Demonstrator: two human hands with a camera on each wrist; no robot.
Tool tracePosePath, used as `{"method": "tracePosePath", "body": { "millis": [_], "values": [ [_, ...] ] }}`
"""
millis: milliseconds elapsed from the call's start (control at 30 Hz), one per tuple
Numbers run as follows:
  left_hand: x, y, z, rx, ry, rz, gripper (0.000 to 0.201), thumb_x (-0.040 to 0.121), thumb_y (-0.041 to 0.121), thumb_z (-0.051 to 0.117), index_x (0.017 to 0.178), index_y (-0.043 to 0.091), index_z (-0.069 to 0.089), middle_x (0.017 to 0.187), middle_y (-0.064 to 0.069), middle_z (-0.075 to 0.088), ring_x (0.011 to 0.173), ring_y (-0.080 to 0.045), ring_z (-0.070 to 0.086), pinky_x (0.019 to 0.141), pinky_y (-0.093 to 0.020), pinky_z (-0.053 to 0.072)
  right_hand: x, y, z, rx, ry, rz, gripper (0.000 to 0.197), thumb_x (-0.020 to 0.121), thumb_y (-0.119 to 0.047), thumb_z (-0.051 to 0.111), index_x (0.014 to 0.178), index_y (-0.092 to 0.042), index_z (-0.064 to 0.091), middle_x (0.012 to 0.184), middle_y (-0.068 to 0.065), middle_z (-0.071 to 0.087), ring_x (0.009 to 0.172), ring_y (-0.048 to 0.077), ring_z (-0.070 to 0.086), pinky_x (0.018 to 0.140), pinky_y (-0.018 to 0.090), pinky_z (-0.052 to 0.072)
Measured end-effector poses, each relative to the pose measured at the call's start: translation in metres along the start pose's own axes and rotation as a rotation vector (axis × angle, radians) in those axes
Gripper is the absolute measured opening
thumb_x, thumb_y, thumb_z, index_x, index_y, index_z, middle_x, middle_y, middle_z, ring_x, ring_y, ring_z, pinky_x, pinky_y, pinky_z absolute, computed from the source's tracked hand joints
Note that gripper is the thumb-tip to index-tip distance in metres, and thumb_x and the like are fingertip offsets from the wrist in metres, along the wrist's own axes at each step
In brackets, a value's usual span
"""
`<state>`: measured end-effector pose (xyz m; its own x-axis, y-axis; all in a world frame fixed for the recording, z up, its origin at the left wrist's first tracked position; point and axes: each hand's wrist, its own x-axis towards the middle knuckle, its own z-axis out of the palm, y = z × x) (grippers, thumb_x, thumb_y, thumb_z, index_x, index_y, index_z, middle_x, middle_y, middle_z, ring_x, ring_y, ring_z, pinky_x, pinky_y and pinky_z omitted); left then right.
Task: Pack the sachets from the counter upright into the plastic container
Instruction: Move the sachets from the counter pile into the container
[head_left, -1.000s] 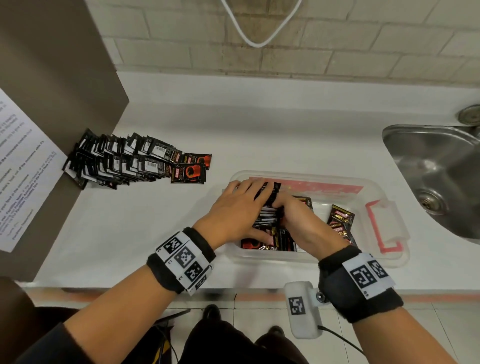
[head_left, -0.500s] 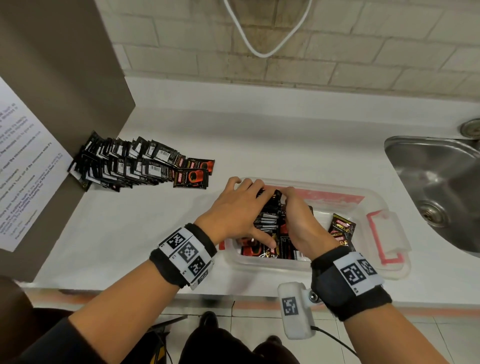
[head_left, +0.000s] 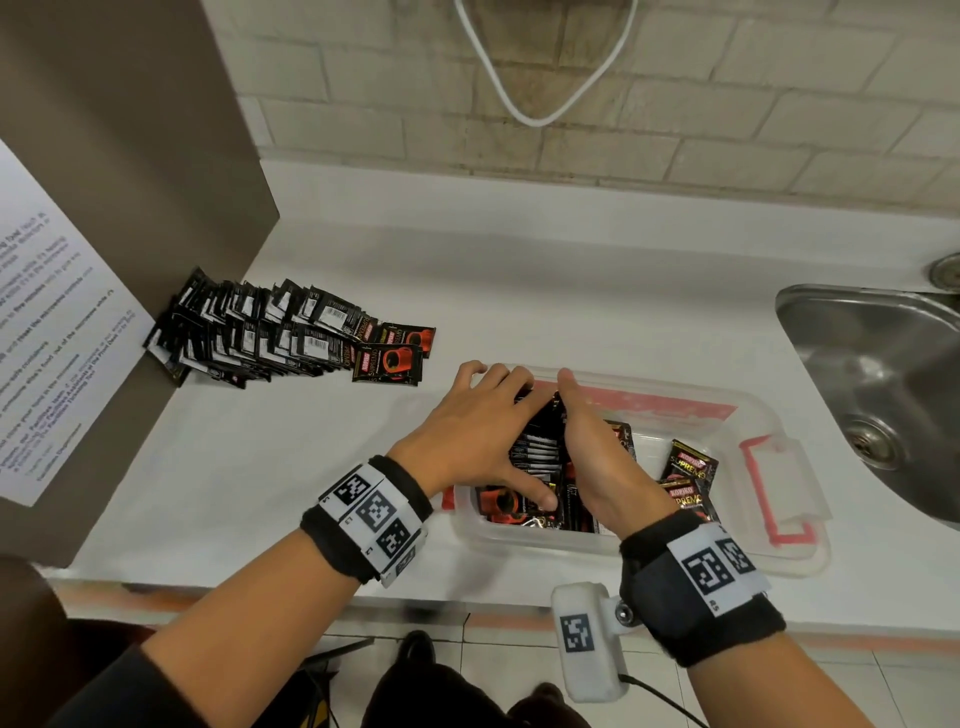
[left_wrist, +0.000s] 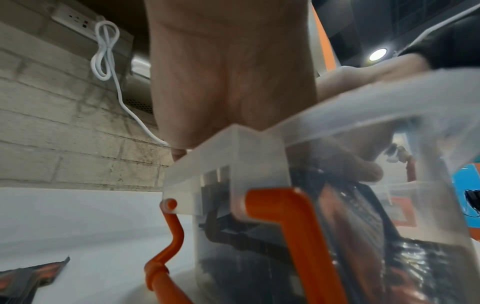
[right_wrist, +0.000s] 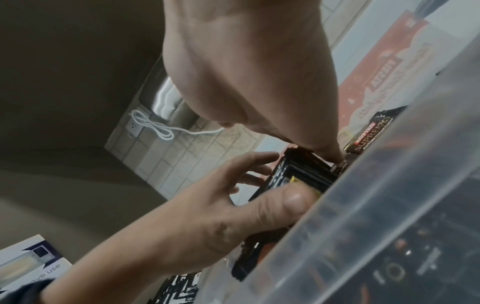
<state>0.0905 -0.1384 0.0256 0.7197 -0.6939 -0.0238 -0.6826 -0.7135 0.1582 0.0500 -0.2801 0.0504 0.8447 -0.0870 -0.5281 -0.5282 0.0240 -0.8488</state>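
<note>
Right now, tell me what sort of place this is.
Probably a shared pantry or office kitchenette: a steel sink set in a white counter, a printed notice about microwave use on a cabinet side, and coffee sachets piled beside a plastic container.

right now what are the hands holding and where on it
Both hands grip one bundle of sachets inside the plastic container: left hand on its left face, right hand on its right.

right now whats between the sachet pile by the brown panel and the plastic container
Only bare white counter lies between the sachet pile and the plastic container. The head view shows it; the left hand reaches over the container's left end.
</note>
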Motion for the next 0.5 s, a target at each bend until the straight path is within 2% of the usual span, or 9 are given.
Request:
{"method": "tracePosePath", "body": {
  "millis": [67, 100, 133, 167, 200, 233, 333, 400, 500],
  "values": [
    [-0.001, 0.000, -0.002, -0.031, 0.017, -0.002, 0.124, 0.055, 0.098, 0.050, 0.152, 0.024, 0.031, 0.138, 0.001, 0.042, 0.130, -0.019, 0.037, 0.118, -0.048, 0.016, 0.000, -0.002, -0.004, -0.013, 0.037, -0.027, 0.053, 0.105, -0.056, 0.030, 0.136, -0.019, 0.052, 0.114, -0.001, 0.064, 0.082, -0.005, 0.069, 0.057, 0.013, 0.051],
    [-0.002, -0.001, -0.003, -0.042, 0.023, -0.004, 0.123, 0.055, 0.098, 0.051, 0.152, 0.024, 0.031, 0.139, 0.001, 0.042, 0.131, -0.019, 0.036, 0.118, -0.048, 0.015, 0.000, -0.004, -0.005, 0.010, 0.060, -0.031, 0.054, 0.105, -0.056, 0.032, 0.137, -0.018, 0.051, 0.120, 0.001, 0.062, 0.091, -0.003, 0.069, 0.065, 0.014, 0.054],
    [-0.004, -0.002, -0.004, -0.053, 0.031, -0.005, 0.123, 0.056, 0.098, 0.050, 0.152, 0.024, 0.031, 0.140, 0.001, 0.041, 0.132, -0.018, 0.036, 0.118, -0.048, 0.015, 0.000, -0.006, -0.007, 0.047, 0.098, -0.033, 0.057, 0.104, -0.056, 0.034, 0.145, -0.018, 0.044, 0.135, 0.004, 0.056, 0.111, 0.005, 0.065, 0.081, 0.021, 0.053],
    [-0.005, -0.003, -0.005, -0.070, 0.043, -0.007, 0.122, 0.057, 0.098, 0.048, 0.153, 0.024, 0.032, 0.141, 0.001, 0.041, 0.132, -0.018, 0.035, 0.118, -0.047, 0.015, 0.000, -0.009, -0.007, 0.070, 0.161, -0.044, 0.062, 0.104, -0.056, 0.036, 0.153, -0.019, 0.033, 0.151, 0.005, 0.044, 0.130, 0.014, 0.053, 0.093, 0.028, 0.046],
    [-0.007, -0.005, -0.007, -0.098, 0.062, -0.013, 0.119, 0.059, 0.097, 0.047, 0.152, 0.024, 0.033, 0.140, 0.001, 0.041, 0.132, -0.017, 0.035, 0.119, -0.046, 0.014, -0.002, -0.012, -0.006, 0.062, 0.233, -0.076, 0.064, 0.103, -0.053, 0.039, 0.157, -0.021, 0.026, 0.159, 0.003, 0.031, 0.140, 0.020, 0.040, 0.098, 0.032, 0.038],
    [-0.009, -0.008, -0.009, -0.135, 0.089, -0.024, 0.115, 0.062, 0.096, 0.046, 0.151, 0.025, 0.035, 0.140, 0.002, 0.042, 0.131, -0.016, 0.034, 0.118, -0.044, 0.014, -0.003, -0.016, -0.004, 0.040, 0.304, -0.128, 0.063, 0.104, -0.050, 0.041, 0.157, -0.021, 0.025, 0.161, 0.001, 0.024, 0.143, 0.021, 0.033, 0.099, 0.034, 0.033],
    [-0.016, -0.021, -0.016, -0.254, 0.214, -0.099, 0.093, 0.077, 0.087, 0.043, 0.147, 0.027, 0.045, 0.133, 0.005, 0.046, 0.125, -0.013, 0.037, 0.112, -0.040, 0.021, -0.009, -0.025, 0.004, -0.018, 0.417, -0.300, 0.052, 0.101, -0.039, 0.052, 0.149, -0.023, 0.036, 0.153, 0.000, 0.021, 0.141, 0.020, 0.032, 0.105, 0.035, 0.032],
    [-0.023, -0.033, -0.019, -0.331, 0.304, -0.180, 0.079, 0.085, 0.080, 0.041, 0.143, 0.028, 0.052, 0.125, 0.007, 0.049, 0.120, -0.012, 0.042, 0.105, -0.036, 0.028, -0.014, -0.034, 0.014, -0.063, 0.375, -0.386, 0.045, 0.098, -0.034, 0.058, 0.140, -0.028, 0.042, 0.144, -0.003, 0.025, 0.137, 0.020, 0.034, 0.109, 0.038, 0.035],
    [-0.038, -0.060, -0.021, -0.441, 0.452, -0.309, 0.056, 0.093, 0.061, 0.053, 0.135, 0.024, 0.059, 0.117, 0.006, 0.053, 0.113, -0.013, 0.049, 0.103, -0.039, 0.037, -0.018, -0.049, 0.038, -0.189, 0.233, -0.469, 0.038, 0.096, -0.029, 0.061, 0.130, -0.033, 0.045, 0.136, -0.005, 0.030, 0.135, 0.018, 0.035, 0.108, 0.036, 0.036]
  ]
}}
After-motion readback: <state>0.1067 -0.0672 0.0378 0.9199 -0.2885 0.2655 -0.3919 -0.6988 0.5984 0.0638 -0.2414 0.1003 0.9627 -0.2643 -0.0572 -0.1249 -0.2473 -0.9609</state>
